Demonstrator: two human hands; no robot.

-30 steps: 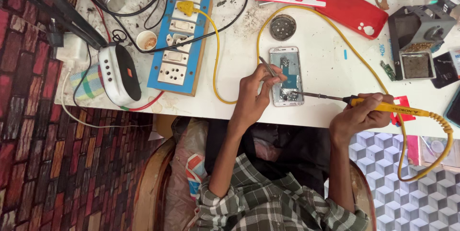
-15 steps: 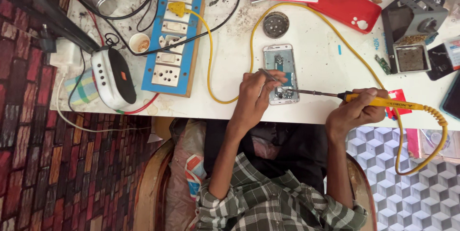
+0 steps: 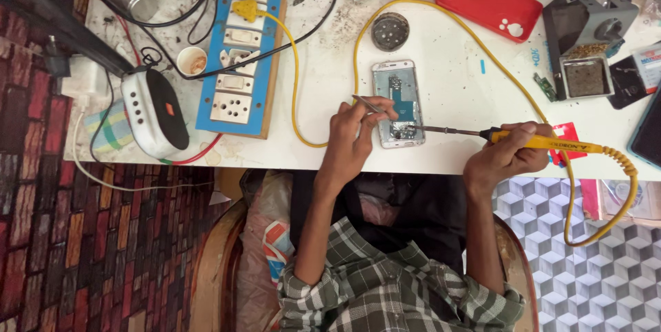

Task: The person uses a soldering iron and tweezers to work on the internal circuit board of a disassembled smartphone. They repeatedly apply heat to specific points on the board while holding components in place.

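Observation:
An opened phone lies on the white table, its circuit board showing. My left hand pinches metal tweezers whose tips point at the board's lower part. My right hand grips a yellow-handled soldering iron; its thin metal tip reaches left and touches the lower end of the phone. A yellow cable loops from the handle down past the table edge and back up across the table.
A blue switchboard with sockets lies left of the phone, a small white-and-black speaker beside it. A round tin, a red phone case and a grey soldering stand sit behind. Brick-patterned floor lies left.
Both hands stay on the phone with tweezers and iron. The view has shifted slightly, so the table sits a little lower in the picture; the iron's tip stays at the phone's lower end.

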